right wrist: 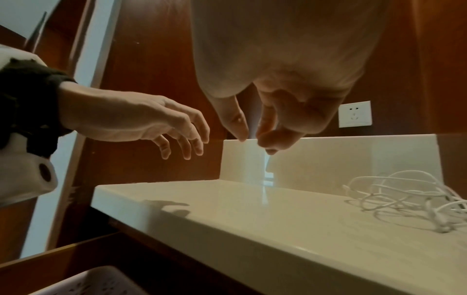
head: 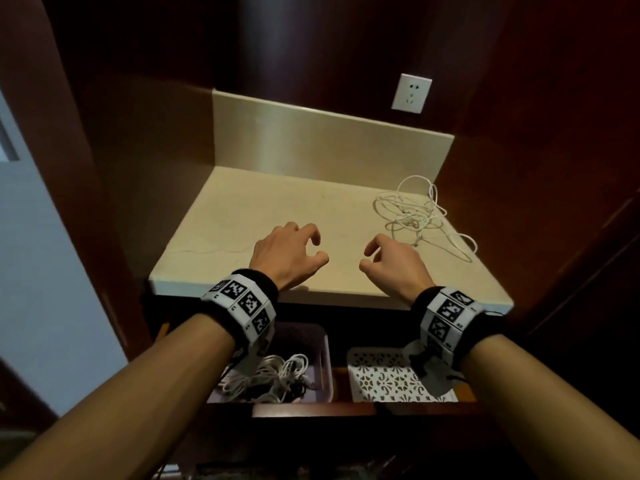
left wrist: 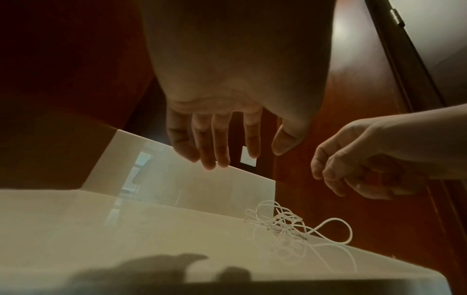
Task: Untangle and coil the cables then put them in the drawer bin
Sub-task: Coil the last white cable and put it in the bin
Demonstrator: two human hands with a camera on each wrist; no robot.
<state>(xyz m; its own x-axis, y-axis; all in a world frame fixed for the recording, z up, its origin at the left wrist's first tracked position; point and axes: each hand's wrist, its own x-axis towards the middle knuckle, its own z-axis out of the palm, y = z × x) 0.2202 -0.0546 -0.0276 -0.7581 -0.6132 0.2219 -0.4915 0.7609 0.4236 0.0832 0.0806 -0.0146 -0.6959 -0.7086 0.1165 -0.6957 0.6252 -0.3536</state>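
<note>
1. Nearest me, the open drawer (head: pixel 311 408) sits below the counter edge. In it I see a lilac bin (head: pixel 325 362) on the left holding coiled cables (head: pixel 277 375), white ones with some dark ones among them, and beside it on the right a white patterned tray (head: pixel 381 379).
2. Above the front of the cream countertop (head: pixel 242 216) I see my left hand (head: pixel 287 254) hovering palm down, fingers spread and loosely bent, with nothing in it.
3. My right hand (head: pixel 394 261) hovers just beside it, fingers curled more; the thumb and forefinger tips come close together in the right wrist view, but I see no cable between them.
4. Farther back on the right of the counter lies the tangled white cable (head: pixel 419 216): thin, glossy, a loose knot of overlapping loops, with one long loop trailing toward the counter's right edge. Neither hand touches it.
5. Farthest, a white wall socket (head: pixel 412 93) is set in the dark wood panel above the backsplash (head: pixel 311 140).
</note>
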